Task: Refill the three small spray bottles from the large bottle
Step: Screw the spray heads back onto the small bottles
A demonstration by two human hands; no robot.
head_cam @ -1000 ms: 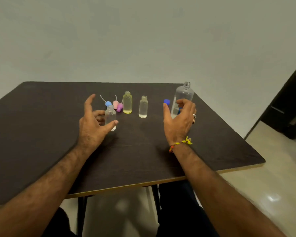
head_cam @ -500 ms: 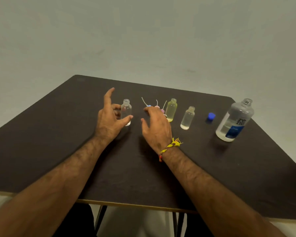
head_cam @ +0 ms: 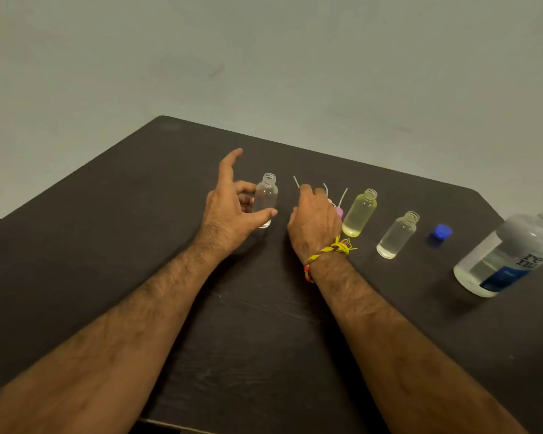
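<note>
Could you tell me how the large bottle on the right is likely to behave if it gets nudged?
The large bottle looks roughly half full, so probably bottom-heavy and fairly steady. Its neck is open, with a blue cap lying apart, so a tip would likely spill.

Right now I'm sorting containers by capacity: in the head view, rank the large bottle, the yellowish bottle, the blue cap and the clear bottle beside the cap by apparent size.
1. large bottle, though it is nearest the camera
2. yellowish bottle
3. clear bottle, close to the yellowish one, so unsure
4. blue cap

The right hand [head_cam: 315,219] has left the large bottle [head_cam: 511,255] and reached the spray caps [head_cam: 337,208].
</note>
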